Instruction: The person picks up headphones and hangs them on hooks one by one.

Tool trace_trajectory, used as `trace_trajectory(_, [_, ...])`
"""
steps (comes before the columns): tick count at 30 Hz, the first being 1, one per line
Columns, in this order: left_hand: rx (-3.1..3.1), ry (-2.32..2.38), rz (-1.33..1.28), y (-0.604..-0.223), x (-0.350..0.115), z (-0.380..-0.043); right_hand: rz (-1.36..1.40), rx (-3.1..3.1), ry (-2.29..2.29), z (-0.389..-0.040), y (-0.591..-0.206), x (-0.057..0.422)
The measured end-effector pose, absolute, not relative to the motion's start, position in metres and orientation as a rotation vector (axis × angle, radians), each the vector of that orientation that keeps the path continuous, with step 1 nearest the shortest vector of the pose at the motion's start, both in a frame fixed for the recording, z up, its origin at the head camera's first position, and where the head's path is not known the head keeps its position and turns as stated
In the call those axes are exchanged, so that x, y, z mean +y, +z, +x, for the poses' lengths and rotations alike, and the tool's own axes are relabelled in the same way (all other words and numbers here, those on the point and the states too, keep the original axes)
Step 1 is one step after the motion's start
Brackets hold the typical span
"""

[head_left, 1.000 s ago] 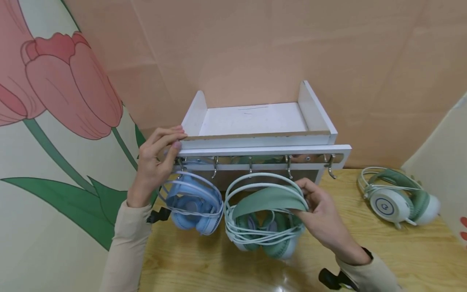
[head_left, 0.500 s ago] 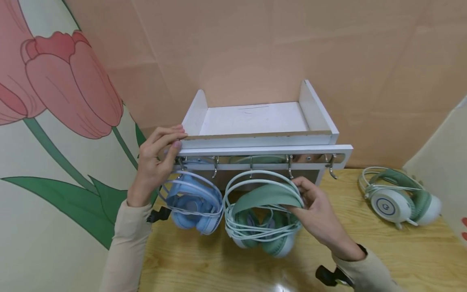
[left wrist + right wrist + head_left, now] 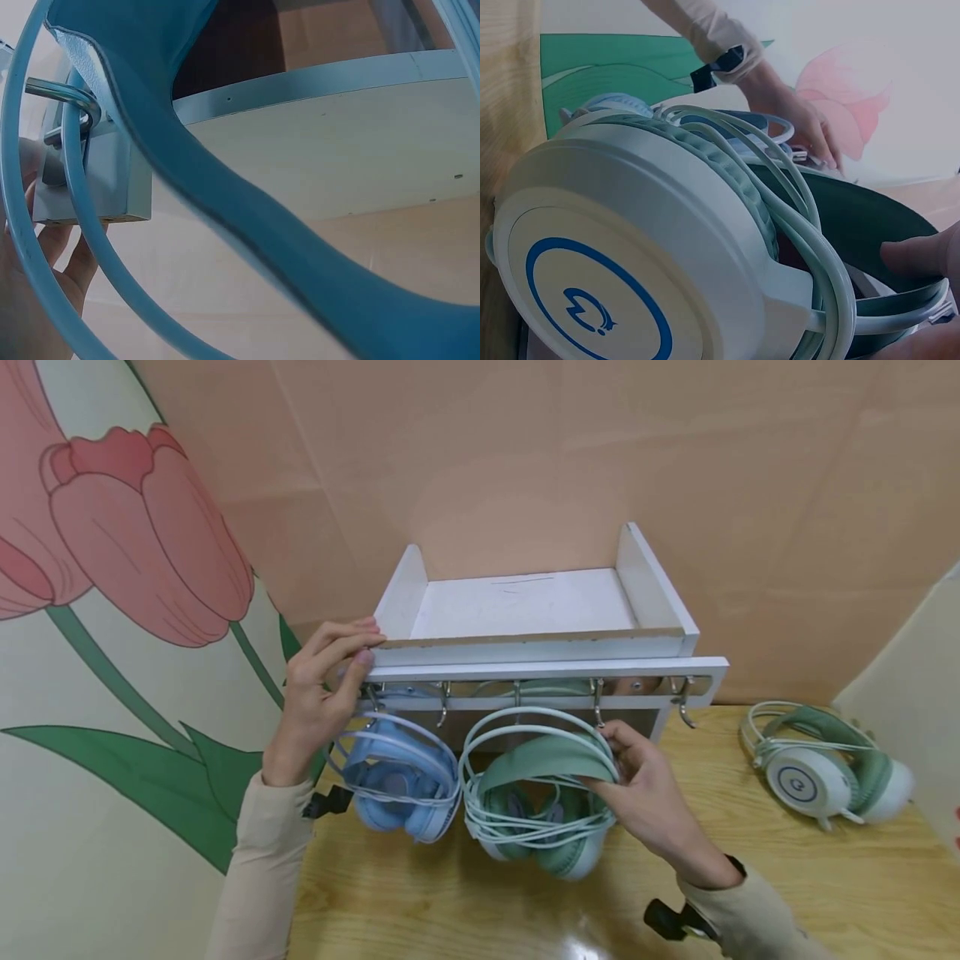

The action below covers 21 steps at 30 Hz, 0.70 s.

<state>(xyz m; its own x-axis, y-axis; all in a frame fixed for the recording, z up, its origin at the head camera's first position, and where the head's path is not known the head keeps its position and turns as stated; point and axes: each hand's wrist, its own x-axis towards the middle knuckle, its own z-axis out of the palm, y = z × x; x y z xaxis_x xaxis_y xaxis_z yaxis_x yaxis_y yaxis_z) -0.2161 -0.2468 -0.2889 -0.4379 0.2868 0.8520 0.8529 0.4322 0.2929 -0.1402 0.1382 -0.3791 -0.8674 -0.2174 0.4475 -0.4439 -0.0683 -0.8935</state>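
My left hand [image 3: 311,706] grips the left end of a white hook rack [image 3: 540,652], its fingers over the top edge and thumb at the front rail. Blue headphones [image 3: 397,777] hang at the leftmost hook [image 3: 64,91]; the left wrist view shows a headband tube passing through that hook. My right hand [image 3: 648,797] pinches the right side of the headband of green-and-white headphones [image 3: 543,760], thumb on the green strap. These are held up in front of the rack, just below the middle hooks, with their cable wound round them. Their round white earcup [image 3: 630,247] fills much of the right wrist view.
Another pair of green-and-white headphones [image 3: 810,777] lies on the wooden tabletop [image 3: 480,918] at the right. Several metal hooks line the rail, the rightmost hook [image 3: 684,702] jutting forward. A tulip-patterned wall [image 3: 150,560] stands close on the left.
My right hand has moved slightly left and up, bringing the green-and-white headphones a little nearer the hooks. My left hand and the blue headphones have stayed in place.
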Motion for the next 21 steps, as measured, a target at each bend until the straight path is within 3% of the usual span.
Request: trace_trajectory(21, [-1.944, -0.964, -0.960, -0.2884, -0.2458, -0.2154, 0.833, -1.965, 2.031, -0.1454, -0.3854, 0.1303])
